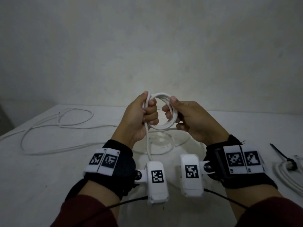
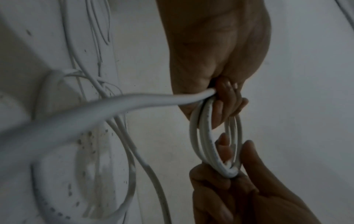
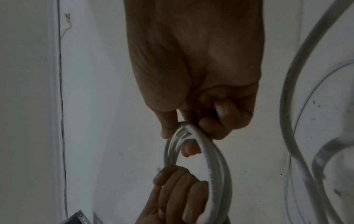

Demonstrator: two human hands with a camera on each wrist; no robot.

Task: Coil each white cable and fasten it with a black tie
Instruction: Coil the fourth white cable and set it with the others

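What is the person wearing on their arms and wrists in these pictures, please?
Dark red sleeves cover both forearms. Each wrist has a black strap carrying white blocks with black square-pattern markers, plus a white camera pod on a ball joint, with a thin black cable trailing back. The hands are bare.

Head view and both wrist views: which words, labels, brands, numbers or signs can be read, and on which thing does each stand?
No readable words, brands or numbers in any view.
Left wrist band: black-and-white square code markers only, no letters.
Right wrist band: the same kind of markers; tiny marks beneath them are too small to read.
Two white wrist cameras: one code marker each.
White cable coil: no print visible.
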